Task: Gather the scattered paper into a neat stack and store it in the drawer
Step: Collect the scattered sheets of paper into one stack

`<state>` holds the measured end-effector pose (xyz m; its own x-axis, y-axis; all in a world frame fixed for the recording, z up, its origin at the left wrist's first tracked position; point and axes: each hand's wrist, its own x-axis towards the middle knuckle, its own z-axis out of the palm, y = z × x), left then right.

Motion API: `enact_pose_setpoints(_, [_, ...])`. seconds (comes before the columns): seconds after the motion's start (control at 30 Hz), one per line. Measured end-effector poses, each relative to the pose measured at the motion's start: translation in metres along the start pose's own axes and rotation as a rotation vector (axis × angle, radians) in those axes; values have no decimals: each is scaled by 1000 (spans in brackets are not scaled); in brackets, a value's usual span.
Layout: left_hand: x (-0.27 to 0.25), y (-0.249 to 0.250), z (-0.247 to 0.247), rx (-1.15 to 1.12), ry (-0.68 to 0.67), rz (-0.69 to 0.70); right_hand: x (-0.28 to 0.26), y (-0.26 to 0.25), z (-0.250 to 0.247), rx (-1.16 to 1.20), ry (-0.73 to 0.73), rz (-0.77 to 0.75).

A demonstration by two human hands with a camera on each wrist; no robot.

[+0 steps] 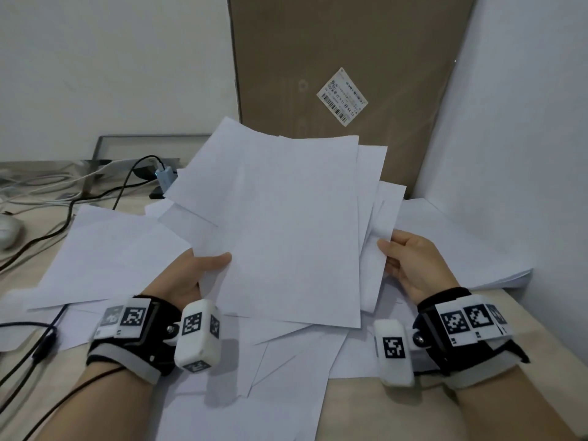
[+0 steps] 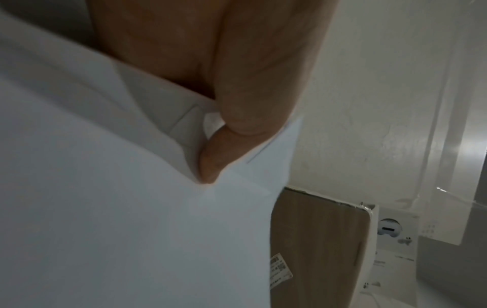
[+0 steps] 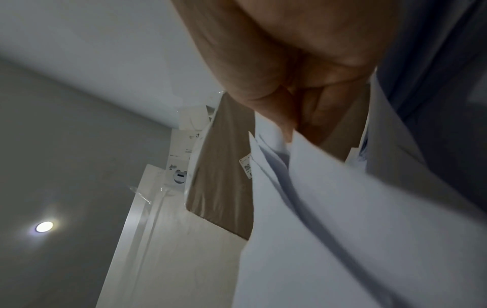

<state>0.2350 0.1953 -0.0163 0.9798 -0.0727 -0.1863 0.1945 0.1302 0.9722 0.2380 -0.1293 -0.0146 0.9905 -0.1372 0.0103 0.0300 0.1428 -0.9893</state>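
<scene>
Desk: the light wooden desk (image 1: 397,409) carries everything. The drawer does not show in any view.
Box: a large flat brown cardboard box (image 1: 318,43) stands against the wall at the back edge of the desk.
Held paper: a bundle of white paper sheets (image 1: 286,224) is lifted above the middle of the desk, between the two hands. Its sheets are fanned and their edges do not match.
Loose paper: loose white sheets (image 1: 105,249) lie overlapping at different angles on the middle and the left part of the desk. A more even pile (image 1: 477,249) sits at the right edge.
Left hand: the left hand (image 1: 187,275) pinches the left side of the bundle, with the thumb on top and the fingers below.
Right hand: the right hand (image 1: 413,265) pinches the right side in the same way.
Cables: black and white cables (image 1: 124,186) run along the back left part of the desk.
Step in hand: I judge it is squaring the bundle. To do it well, I would loosen both pinches a little, stand the bundle on its short edge on a bare part of the desk and tap it, then turn it and tap the long edge. A tight grip would keep the sheets crooked.
Direction: the long axis runs from the person toward the back edge. The far end is raised toward the box, and the top sheet is turned slightly to the left.
</scene>
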Motion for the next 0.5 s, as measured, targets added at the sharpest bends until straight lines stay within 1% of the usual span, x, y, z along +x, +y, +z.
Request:
enact_pose_setpoints(0.13, [-5, 0, 4, -45, -31, -5, -4, 1, 6, 117, 38, -64])
enact_pose_setpoints(0.23, [-10, -2, 8, -76, -68, -42, -6, 0, 9, 178, 43, -104])
enact_pose_setpoints(0.3, [-10, -2, 11, -49, -93, -73, -7, -1, 11, 211, 45, -115])
enact_pose_setpoints(0.4, [-8, -2, 11, 35, -61, -102, -9, -2, 12, 252, 72, -139])
enact_pose_setpoints(0.5, [-6, -2, 5, 39, -15, -130, -9, -5, 8, 311, 160, -159])
